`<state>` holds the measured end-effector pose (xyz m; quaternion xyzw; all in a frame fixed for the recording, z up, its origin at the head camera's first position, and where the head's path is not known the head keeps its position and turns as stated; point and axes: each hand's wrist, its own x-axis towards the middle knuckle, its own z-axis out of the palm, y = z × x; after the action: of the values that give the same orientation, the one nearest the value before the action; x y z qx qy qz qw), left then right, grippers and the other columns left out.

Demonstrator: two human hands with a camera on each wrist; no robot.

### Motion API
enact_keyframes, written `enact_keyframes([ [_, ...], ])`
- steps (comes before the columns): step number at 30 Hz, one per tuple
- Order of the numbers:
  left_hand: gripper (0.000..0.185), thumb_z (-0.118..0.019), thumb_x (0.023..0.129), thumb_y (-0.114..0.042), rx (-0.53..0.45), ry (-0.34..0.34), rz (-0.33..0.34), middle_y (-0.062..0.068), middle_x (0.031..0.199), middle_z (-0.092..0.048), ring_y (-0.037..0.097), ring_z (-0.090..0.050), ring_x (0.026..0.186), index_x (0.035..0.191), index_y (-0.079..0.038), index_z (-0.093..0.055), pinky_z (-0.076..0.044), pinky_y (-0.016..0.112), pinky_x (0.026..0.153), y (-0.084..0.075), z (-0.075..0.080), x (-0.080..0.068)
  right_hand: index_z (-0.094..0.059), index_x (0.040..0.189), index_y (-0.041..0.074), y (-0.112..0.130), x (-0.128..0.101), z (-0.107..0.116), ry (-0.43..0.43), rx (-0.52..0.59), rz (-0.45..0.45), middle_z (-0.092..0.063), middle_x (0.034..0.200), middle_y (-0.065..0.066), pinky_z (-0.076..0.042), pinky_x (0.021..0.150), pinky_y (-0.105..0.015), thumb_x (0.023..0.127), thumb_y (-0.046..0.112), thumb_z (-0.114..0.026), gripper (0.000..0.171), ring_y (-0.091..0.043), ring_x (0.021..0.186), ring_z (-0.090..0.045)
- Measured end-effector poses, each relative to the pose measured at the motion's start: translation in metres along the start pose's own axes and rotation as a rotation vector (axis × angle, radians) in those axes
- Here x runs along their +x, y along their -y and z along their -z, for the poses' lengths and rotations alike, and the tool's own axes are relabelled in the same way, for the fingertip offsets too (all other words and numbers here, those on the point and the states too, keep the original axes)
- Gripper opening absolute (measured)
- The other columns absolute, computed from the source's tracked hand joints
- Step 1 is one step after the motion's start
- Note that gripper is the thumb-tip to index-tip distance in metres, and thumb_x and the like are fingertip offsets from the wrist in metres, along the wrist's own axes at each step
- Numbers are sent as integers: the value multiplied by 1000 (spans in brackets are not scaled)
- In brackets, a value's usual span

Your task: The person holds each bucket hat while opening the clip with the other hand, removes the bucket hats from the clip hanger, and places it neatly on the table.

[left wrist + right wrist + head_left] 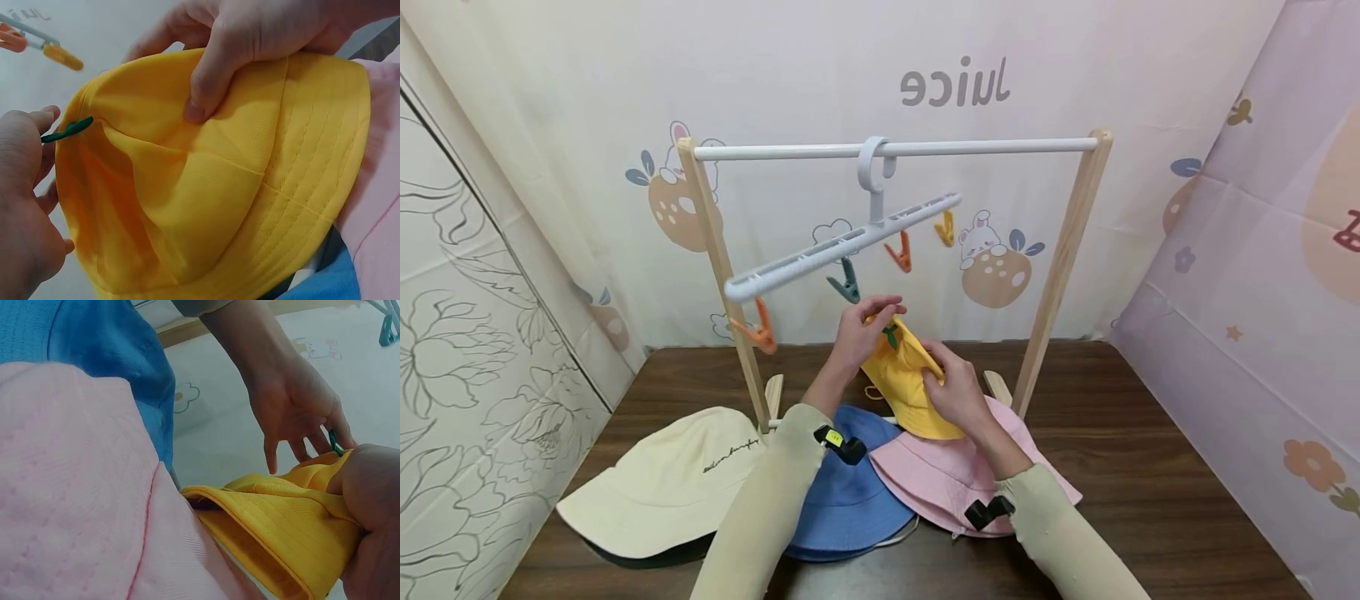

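Head view: both hands hold a yellow bucket hat (910, 383) up off the tabletop (1150, 467), just below the clip hanger (842, 242) on the wooden rack (1060, 258). The left hand (859, 329) pinches the hat's top edge beside a small green loop, right under the teal clip (847, 283); the right hand (955, 387) grips the crown lower down. Under the hat lie a cream hat (662, 483), a blue hat (842, 492) and a pink hat (955, 475).

Left wrist view: the right hand (250, 37) has its thumb pressed into the folded crown, and the green loop (69, 130) sits at the left hand's fingers (25, 144).

Right wrist view: the brim (275, 531) is stitched in rows. The cloth looks light, soft and floppy, creasing wherever gripped; the firmer stitched brim seems the best place to take hold.
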<state>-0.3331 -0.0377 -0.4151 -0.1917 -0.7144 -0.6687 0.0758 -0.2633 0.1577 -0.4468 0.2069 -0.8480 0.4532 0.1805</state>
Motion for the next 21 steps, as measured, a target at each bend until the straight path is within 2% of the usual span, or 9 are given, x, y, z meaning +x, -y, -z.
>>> enact_keyframes([
  [5, 34, -59, 118, -16, -14, -2, -23, 27, 137, -78, 36, -70, 136, 143, 3, -71, -59, 26, 110, 0, 4, -3, -70, 144, -2, 0, 1, -1, -19, 8, 30, -79, 136, -26, -64, 101, -59, 100, -13, -64, 45, -41, 120, -80],
  [12, 31, -61, 117, -17, 2, -43, -40, 25, 138, -78, 36, -68, 139, 139, 2, -75, -54, 43, 123, 4, 10, -6, -70, 144, -2, 1, 0, 0, -22, 30, 31, -79, 138, -25, -65, 102, -59, 101, -13, -63, 45, -41, 121, -80],
  [21, 29, -62, 116, -16, 7, -66, -52, 25, 138, -78, 35, -68, 140, 135, 2, -77, -50, 45, 126, 10, 18, -8, -71, 143, -3, 4, 0, 2, -49, 35, 45, -80, 136, -26, -66, 99, -54, 100, -14, -63, 45, -40, 119, -80],
])
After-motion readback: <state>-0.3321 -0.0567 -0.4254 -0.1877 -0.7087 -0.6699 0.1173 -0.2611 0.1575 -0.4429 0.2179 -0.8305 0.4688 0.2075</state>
